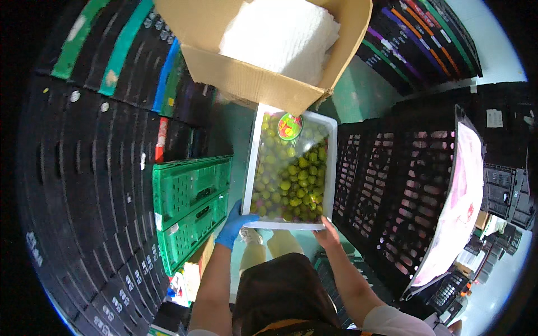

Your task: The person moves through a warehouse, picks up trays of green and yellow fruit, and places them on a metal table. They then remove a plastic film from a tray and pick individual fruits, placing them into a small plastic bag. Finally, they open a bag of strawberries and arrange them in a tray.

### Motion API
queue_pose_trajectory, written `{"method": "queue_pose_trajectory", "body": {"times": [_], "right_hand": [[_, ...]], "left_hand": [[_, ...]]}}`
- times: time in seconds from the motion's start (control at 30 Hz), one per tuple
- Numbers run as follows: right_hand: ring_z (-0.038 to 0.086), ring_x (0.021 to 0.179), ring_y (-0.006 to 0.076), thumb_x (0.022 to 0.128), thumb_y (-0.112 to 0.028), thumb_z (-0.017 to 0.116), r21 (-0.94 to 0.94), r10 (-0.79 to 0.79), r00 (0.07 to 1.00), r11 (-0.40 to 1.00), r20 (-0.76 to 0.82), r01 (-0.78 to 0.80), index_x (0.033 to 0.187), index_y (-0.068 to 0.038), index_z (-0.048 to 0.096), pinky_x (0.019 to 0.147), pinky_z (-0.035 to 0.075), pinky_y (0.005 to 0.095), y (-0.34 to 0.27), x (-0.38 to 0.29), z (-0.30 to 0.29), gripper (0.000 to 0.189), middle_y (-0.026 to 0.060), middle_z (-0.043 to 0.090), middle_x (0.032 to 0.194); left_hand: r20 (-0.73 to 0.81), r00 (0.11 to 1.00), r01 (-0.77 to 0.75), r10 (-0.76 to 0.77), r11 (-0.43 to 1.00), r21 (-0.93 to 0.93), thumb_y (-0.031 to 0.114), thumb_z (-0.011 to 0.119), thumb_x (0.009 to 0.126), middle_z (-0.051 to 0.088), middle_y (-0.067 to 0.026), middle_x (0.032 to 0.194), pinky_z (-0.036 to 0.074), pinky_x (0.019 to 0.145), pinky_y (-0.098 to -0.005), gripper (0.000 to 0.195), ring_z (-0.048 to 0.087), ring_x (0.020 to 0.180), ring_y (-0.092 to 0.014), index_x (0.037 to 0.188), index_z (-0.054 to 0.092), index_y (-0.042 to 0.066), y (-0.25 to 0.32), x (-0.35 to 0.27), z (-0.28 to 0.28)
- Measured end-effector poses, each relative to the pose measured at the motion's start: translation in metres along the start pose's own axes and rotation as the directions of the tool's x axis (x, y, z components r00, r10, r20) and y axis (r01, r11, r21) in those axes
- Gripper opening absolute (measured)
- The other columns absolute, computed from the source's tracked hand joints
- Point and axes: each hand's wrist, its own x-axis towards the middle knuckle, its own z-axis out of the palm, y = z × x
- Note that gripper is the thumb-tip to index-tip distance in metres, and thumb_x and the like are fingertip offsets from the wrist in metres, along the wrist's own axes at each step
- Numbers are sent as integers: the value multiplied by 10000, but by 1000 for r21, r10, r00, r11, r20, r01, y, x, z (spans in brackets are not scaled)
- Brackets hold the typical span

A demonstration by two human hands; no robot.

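A shallow white box [290, 226] of green grapes [303, 180] is in front of me, with a glossy clear film over the fruit. A round, colourful sticker [290, 127] sits on the film near the far end. My left hand [235, 224], in a blue glove, grips the near left corner of the white box. At the near right corner, my bare right hand [328, 235] holds the rim, thumb on top. The box's far edge lies partly under the overhanging open cardboard carton [252, 73]. White padding [281, 35] lies inside that carton.
Folded black crates [101, 176] are stacked high on the left, beside green folding crates [191, 197]. To the right stand black perforated crates [391, 180] with a pinkish-white sheet [454, 206] along their side. More crates with coloured bands [416, 38] are stacked at the far right.
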Motion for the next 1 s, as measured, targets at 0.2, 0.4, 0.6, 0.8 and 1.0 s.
{"method": "queue_pose_trajectory", "body": {"times": [0.2,0.4,0.6,0.8,1.0], "right_hand": [[480,1127,228,809,-269,676,-820,17,984,555,177,138,1210,-114,513,916,417,382,23,-49,-61,461,92,532,1165],[559,1011,273,773,-55,689,-966,-38,965,7,260,260,1077,-79,589,855,469,374,-6,-184,14,320,147,523,1131],[591,894,234,733,-15,660,-186,226,972,960,64,-211,1025,8,557,783,479,365,27,-258,-22,310,96,584,952],[592,870,252,740,-80,672,-285,86,994,956,71,-63,1108,-16,482,802,480,418,71,-372,-71,420,82,565,937],[564,892,241,737,-35,653,-272,82,975,962,208,-23,1113,-75,488,800,476,417,127,-447,-103,412,83,561,954]], "left_hand": [[-38,996,77,-80,993,-84,79,708,663,588,-124,1103,453,889,-333,685,571,1015,-223,1279,425,-22,-22,-110,-9],[-219,974,-77,50,990,-118,61,708,678,544,-92,1151,458,873,-327,683,549,1017,-196,1288,411,-16,-19,-261,15],[-302,951,-83,64,995,-52,106,731,671,482,-107,1252,423,894,-324,785,471,1111,-201,1346,352,-23,-66,-383,15],[-236,947,-224,218,975,-1,164,782,685,475,-131,1233,398,930,-312,856,461,1109,-203,1358,297,-45,-141,-497,10],[-231,912,-377,339,914,-148,184,775,687,452,-118,1273,336,992,-322,849,406,1175,-197,1367,304,-6,-204,-606,-3]]}}
